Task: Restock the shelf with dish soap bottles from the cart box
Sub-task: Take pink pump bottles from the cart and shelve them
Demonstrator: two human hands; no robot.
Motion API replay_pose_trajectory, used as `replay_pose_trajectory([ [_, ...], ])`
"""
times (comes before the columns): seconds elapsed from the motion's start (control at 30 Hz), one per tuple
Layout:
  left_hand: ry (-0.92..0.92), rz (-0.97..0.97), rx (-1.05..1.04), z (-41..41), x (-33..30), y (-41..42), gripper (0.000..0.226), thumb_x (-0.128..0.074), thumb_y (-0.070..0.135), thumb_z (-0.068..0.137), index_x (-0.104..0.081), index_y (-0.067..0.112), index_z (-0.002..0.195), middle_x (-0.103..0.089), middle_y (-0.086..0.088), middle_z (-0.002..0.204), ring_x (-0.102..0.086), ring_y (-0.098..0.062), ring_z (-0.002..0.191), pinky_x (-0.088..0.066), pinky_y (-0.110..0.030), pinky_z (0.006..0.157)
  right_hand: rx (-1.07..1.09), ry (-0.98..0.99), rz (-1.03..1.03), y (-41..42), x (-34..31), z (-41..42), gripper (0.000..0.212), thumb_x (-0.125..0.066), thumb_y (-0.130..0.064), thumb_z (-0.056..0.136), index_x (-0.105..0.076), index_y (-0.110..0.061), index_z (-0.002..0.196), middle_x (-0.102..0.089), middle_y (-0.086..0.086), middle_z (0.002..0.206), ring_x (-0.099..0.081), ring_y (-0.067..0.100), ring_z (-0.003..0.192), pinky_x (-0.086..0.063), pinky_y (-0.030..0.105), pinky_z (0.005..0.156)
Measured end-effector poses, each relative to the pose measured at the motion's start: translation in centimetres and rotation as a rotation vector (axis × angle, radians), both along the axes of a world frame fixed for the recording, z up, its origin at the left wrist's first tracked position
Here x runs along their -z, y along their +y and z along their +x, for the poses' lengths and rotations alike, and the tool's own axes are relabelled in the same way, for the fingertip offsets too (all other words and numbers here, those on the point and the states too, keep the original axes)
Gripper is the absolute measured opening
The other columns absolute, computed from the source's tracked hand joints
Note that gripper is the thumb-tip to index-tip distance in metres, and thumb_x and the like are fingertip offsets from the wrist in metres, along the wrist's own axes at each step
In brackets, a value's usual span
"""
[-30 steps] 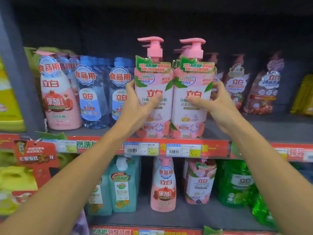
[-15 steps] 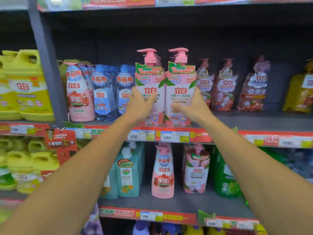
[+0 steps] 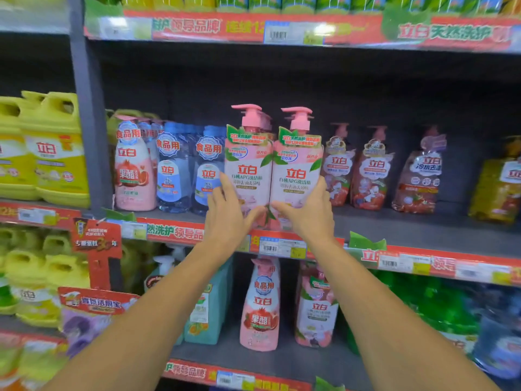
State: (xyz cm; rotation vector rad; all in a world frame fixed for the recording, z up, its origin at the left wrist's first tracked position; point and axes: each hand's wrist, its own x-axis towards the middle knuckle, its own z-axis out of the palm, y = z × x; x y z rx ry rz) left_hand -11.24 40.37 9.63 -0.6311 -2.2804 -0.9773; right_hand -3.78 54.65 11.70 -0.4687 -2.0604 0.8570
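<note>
Two pink pump dish soap bottles stand side by side at the front edge of the middle shelf [image 3: 394, 230]. My left hand [image 3: 228, 218] holds the low part of the left bottle [image 3: 248, 170], fingers up its left side and thumb across its front. My right hand [image 3: 307, 218] holds the right bottle [image 3: 298, 176] the same way, mirrored. More pink pumps show just behind them. The cart box is out of view.
Blue bottles [image 3: 174, 176] and a pink pomegranate bottle [image 3: 132, 170] stand close on the left, and reddish pump bottles [image 3: 372, 173] on the right. Yellow jugs [image 3: 53, 153] fill the bay beyond the grey post [image 3: 84, 122]. A red tag [image 3: 95, 241] hangs from the shelf edge.
The camera has pulled back and tilted up, showing the upper shelf. Both hands have slid lower on the two pink bottles, which stay at the shelf front.
</note>
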Motion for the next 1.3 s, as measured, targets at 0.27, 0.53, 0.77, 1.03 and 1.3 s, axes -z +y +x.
replay_pose_trajectory([
  [0.27,-0.023,0.046,-0.029,-0.1,0.7,0.5,0.110,-0.059,0.060,0.087,0.008,0.006,0.155,-0.037,-0.019,0.143,-0.036,-0.035,0.132,-0.038,-0.046,0.105,-0.005,0.019,0.016,0.5,0.4,-0.5,0.104,-0.085,-0.053,0.068,-0.025,-0.017,0.145,-0.047,0.008,0.134,-0.048,0.029,0.124,-0.049,0.049,0.092],
  [0.53,-0.071,0.032,-0.026,-0.4,0.7,1.0,0.109,-0.060,0.055,0.089,0.013,0.009,0.155,-0.034,-0.014,0.152,-0.038,-0.033,0.134,-0.039,-0.046,0.106,-0.008,0.039,0.007,0.9,0.7,-0.6,0.099,-0.086,-0.050,0.068,-0.028,-0.020,0.142,-0.050,0.006,0.132,-0.050,0.028,0.123,-0.049,0.048,0.090],
  [0.77,-0.101,-0.028,-0.099,-0.3,-0.1,1.8,0.105,-0.057,0.052,0.092,0.012,0.003,0.154,-0.017,-0.014,0.158,-0.020,-0.032,0.143,-0.033,-0.042,0.109,-0.029,0.054,-0.011,1.0,1.0,-0.8,0.101,-0.087,-0.048,0.066,-0.028,-0.022,0.145,-0.050,0.003,0.133,-0.051,0.027,0.123,-0.048,0.046,0.090],
  [1.03,0.065,-0.223,-0.243,-1.3,0.0,1.7,0.102,-0.048,0.060,0.092,0.002,-0.006,0.152,-0.032,-0.018,0.144,-0.038,-0.030,0.129,-0.038,-0.036,0.101,-0.051,0.065,-0.032,1.6,0.9,-0.7,0.102,-0.087,-0.046,0.062,-0.030,-0.024,0.144,-0.051,0.000,0.132,-0.051,0.025,0.122,-0.049,0.046,0.093],
  [1.3,-0.051,-0.212,-0.162,-1.6,0.1,1.1,0.098,-0.043,0.060,0.095,0.009,0.001,0.154,-0.021,-0.014,0.156,-0.027,-0.031,0.140,-0.034,-0.047,0.108,-0.071,0.042,-0.048,1.4,1.1,-0.4,0.101,-0.086,-0.044,0.063,-0.029,-0.025,0.144,-0.049,0.000,0.133,-0.050,0.025,0.122,-0.048,0.046,0.093],
])
